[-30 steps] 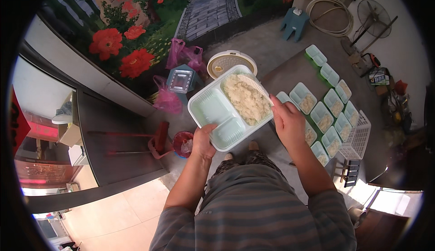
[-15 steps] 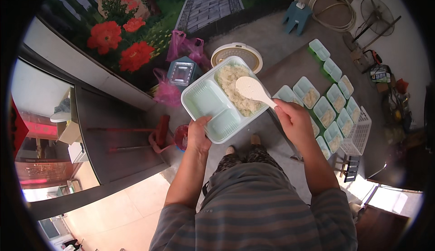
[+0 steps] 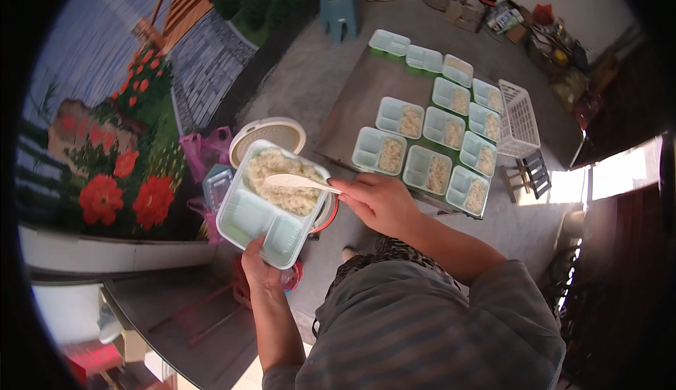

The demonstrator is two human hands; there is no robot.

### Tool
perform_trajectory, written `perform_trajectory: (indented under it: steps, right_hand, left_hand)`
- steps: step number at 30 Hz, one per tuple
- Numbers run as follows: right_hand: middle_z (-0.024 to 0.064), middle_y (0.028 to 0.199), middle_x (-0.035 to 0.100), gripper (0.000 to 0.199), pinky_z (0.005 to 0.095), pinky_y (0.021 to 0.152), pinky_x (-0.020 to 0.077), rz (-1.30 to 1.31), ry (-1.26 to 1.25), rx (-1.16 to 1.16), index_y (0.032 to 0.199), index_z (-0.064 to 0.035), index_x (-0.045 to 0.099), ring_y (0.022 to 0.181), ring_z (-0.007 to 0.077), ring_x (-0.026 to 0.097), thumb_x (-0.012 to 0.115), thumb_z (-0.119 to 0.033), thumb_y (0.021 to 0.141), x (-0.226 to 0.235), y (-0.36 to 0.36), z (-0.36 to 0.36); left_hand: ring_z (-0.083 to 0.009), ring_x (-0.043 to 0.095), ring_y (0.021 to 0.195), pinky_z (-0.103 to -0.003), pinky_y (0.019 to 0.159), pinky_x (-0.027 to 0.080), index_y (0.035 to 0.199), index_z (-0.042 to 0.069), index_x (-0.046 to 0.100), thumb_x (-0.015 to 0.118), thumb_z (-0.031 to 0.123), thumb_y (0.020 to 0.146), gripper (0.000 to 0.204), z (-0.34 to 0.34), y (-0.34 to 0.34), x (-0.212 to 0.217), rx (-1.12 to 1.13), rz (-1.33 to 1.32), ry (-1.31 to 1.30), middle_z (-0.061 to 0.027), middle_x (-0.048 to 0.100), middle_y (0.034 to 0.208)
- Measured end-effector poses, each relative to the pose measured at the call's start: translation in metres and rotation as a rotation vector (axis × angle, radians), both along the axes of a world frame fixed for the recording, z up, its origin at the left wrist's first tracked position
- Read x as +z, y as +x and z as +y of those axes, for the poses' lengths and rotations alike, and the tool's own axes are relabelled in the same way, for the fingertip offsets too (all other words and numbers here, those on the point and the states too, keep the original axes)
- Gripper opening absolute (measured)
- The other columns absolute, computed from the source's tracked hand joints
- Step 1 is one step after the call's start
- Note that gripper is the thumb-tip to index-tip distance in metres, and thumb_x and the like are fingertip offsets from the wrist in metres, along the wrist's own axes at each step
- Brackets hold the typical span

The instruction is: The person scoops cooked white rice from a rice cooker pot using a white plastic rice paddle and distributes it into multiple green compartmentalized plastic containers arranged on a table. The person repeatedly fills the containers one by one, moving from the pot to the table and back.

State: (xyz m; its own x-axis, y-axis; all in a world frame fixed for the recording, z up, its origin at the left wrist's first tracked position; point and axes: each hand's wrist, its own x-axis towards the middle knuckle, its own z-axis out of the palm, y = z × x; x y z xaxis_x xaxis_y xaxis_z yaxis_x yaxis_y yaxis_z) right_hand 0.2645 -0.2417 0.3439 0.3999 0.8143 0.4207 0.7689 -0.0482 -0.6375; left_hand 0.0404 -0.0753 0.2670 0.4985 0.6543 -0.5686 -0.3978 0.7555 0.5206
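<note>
My left hand (image 3: 260, 263) grips the lower edge of a pale green three-compartment meal tray (image 3: 243, 214), thumb inside its rim. White rice (image 3: 289, 193) fills the tray's long upper-right compartment; the other two hold nothing. Closed around the handle of a white rice paddle (image 3: 292, 180) is my right hand (image 3: 373, 200), and the paddle's blade lies on the rice. Behind the tray shows the raised round lid (image 3: 267, 135) of a rice cooker (image 3: 325, 215), whose body is mostly hidden by the tray and my right hand.
On a dark table (image 3: 345, 126) to the right stand several similar meal trays (image 3: 398, 119), most with rice. A white plastic basket (image 3: 517, 119) sits at its right edge. A blue stool (image 3: 339, 15) stands at the back, and purple bags (image 3: 204, 152) hang near a painted wall.
My view has swung right, so the table of trays is now more central. The paddle's blade has turned from face-up to more edge-on over the rice. Both hands keep their holds.
</note>
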Motion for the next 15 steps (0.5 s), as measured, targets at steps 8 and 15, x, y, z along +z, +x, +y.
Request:
perform_trajectory:
  steps: [8,15]
  right_hand:
    - [0.0043,0.07,0.057,0.024,0.0271,0.057,0.0428,0.796,0.168,-0.177,0.112,-0.004,0.064,0.062,0.0101,0.052,0.056,-0.019,0.096,-0.079,0.085,-0.029]
    - [-0.004,0.066,0.048,0.027,0.0203,0.052,0.0308,1.594,0.315,-0.155,0.108,-0.0064,0.061,0.056,0.0034,0.035,0.047,-0.029,0.101,-0.134,0.203,-0.072]
  left_hand:
    - [-0.0325,0.058,0.111,-0.047,0.096,0.049,0.128,-0.005,0.046,0.047,0.007,0.084,0.046,0.017,0.128,-0.026,-0.343,0.107,0.024,-0.0172,0.057,0.123]
    - [-0.0313,0.058,0.111,-0.045,0.097,0.048,0.127,-0.001,0.05,0.055,0.011,0.084,0.045,0.039,0.313,-0.109,-0.58,0.202,0.019,-0.0144,0.059,0.121]
